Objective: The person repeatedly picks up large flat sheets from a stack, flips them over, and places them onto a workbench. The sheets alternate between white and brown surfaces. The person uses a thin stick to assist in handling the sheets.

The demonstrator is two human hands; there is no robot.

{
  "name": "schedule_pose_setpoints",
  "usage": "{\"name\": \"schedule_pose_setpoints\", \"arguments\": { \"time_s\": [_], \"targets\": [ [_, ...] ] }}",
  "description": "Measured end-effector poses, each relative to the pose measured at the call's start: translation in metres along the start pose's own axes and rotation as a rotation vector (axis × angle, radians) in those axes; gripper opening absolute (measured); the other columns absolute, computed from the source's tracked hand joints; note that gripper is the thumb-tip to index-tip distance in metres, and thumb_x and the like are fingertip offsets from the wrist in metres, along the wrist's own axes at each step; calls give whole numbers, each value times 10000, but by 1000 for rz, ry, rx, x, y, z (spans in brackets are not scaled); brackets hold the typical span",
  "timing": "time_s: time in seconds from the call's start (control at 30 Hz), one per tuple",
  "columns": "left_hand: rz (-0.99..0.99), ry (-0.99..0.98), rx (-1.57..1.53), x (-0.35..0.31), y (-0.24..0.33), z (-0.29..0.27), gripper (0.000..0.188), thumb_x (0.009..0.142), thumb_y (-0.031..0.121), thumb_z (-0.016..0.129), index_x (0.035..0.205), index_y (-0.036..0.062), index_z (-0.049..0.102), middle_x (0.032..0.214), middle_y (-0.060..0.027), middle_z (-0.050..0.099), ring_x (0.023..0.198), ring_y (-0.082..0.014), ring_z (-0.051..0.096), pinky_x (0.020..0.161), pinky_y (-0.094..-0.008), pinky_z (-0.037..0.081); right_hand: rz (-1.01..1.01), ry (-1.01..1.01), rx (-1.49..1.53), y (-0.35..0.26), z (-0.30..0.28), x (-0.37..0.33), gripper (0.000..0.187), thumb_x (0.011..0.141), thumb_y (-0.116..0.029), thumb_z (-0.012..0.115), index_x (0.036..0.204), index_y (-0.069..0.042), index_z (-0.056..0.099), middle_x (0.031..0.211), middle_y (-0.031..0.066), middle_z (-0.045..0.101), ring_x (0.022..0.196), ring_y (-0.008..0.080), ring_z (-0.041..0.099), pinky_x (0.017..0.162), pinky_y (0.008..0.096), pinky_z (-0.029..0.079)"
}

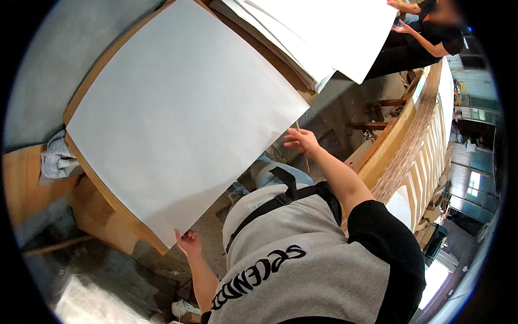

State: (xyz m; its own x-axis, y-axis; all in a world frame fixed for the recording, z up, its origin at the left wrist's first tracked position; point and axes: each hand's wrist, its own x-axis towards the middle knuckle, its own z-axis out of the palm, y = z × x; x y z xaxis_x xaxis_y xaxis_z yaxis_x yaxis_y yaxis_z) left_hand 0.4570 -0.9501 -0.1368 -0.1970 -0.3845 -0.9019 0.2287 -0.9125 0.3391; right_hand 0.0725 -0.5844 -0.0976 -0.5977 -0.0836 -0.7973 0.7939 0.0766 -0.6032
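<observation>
Apparently, positioning is in hand: the white sheet (183, 119) lies on the wooden counter (141, 229), left hand (189, 244) curled at one corner, right hand (303, 141) half-curled by its edge; whether either grip holds anything, I cannot tell. Straightening calls for even tension.

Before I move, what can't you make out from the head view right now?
All in the head view:
Wooden board: most of its face is hidden under the white sheet.
Thin stick: its middle is hidden behind the right hand, so any grip is unclear.
Left hand: its fingertips are too small and shadowed to confirm a pinch.
Sheet stack: its far part is cut off by the top edge.
</observation>
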Motion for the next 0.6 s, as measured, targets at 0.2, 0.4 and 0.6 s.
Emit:
{"name": "schedule_pose_setpoints", "arguments": {
  "time_s": [0.2,0.4,0.6],
  "targets": [
    [-88,-49,203,4,-29,39,299,818,351,534,844,56,493,647,-45,470,457,-150,355,434,-266,283,-73,83,38,30,-8,15,406,773,-312,606,1025,2,548,463,-11,426,348,68,365,329,206,280],
    [-16,90,261,2,-29,51,312,841,351,497,884,43,484,645,-53,467,459,-150,352,432,-262,286,-175,-24,-224,42,-49,19,365,853,-335,464,908,-8,614,563,10,492,453,86,434,441,216,366],
    [49,165,318,-20,-23,61,289,865,341,458,886,55,500,583,-44,434,450,-139,353,404,-261,289,5,-409,-415,18,4,24,422,744,-417,599,872,-16,631,633,40,573,595,108,514,681,240,401]
  ]
}}
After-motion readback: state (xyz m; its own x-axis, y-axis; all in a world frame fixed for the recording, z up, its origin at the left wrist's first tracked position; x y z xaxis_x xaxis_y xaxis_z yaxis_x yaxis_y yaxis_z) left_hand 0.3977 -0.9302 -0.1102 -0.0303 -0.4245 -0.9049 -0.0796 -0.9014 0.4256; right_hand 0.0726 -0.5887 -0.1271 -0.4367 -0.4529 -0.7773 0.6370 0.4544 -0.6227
